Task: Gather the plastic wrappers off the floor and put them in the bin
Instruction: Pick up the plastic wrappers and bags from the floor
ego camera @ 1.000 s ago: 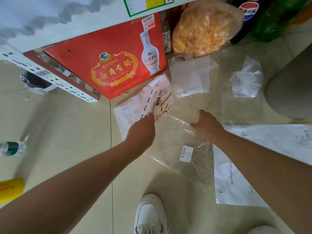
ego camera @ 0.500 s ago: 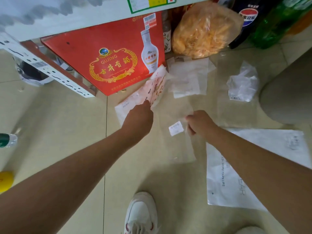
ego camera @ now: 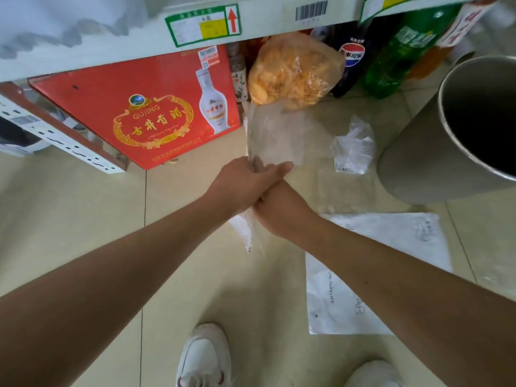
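Note:
My left hand and my right hand meet at the centre, pressed together around a bunch of plastic wrappers whose ends hang below them. A clear wrapper lies on the floor just beyond my hands. A crumpled clear wrapper lies to the right, near the grey metal bin. A large white flat bag rests on the floor under my right forearm. Which hand holds which wrapper is hidden.
A red liquor box leans under a white shelf. A bag of yellow snacks, a cola bottle and a green bottle stand at the back. My white shoes are on the tiled floor.
My hands came together and lifted the printed wrapper and the clear wrapper with the barcode off the floor. The view shifted, bringing the bin's opening into sight at right.

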Demonstrator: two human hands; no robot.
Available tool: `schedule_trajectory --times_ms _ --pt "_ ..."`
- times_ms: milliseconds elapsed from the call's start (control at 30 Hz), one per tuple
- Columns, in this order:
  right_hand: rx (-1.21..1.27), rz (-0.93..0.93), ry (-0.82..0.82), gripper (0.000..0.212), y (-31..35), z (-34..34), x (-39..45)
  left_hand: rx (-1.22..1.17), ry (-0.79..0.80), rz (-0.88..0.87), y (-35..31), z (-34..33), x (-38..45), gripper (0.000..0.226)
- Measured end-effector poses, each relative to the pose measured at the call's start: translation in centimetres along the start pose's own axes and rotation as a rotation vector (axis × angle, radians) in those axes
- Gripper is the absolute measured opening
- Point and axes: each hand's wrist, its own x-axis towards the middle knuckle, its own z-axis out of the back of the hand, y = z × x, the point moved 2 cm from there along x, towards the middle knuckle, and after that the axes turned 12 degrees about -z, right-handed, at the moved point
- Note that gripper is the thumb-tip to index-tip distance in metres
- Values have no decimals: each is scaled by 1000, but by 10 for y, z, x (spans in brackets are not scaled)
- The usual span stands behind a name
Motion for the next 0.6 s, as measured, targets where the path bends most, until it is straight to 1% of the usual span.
schedule_trajectory --times_ms 33,67,100,133,200,233,333,400,433,467,533,600 --pt "158 7 49 47 -4 6 -6 0 -17 -6 0 -2 0 67" --pt "286 46 72 43 -6 12 -10 -13 -35 -16 -1 -3 1 59" --pt "368 73 73 42 -14 13 -9 -29 -48 -23 0 -3 3 48" --pt "368 114 84 43 -21 12 -11 -42 -56 -25 1 -3 5 37" --pt "263 137 118 48 -34 8 -17 -42 -64 -20 6 -2 8 25" --pt "231 126 127 52 -42 5 -18 -16 -64 -28 8 -2 8 25" --pt "162 67 156 77 -73 7 -20 148 -64 -90 13 -7 11 31" --pt "80 -7 156 95 -103 5 -21 246 -96 -120 18 -12 12 28" --pt "39 -38 149 99 -122 4 -22 286 -110 -117 20 -14 14 27" --pt "-17 -70 142 99 -141 4 -22 320 -115 -116 24 -16 14 27" --pt "-220 -118 111 92 -182 2 -21 373 -95 -125 28 -19 15 28" --pt "-425 -230 58 84 -221 3 -20 423 -75 -142 32 -22 16 29"
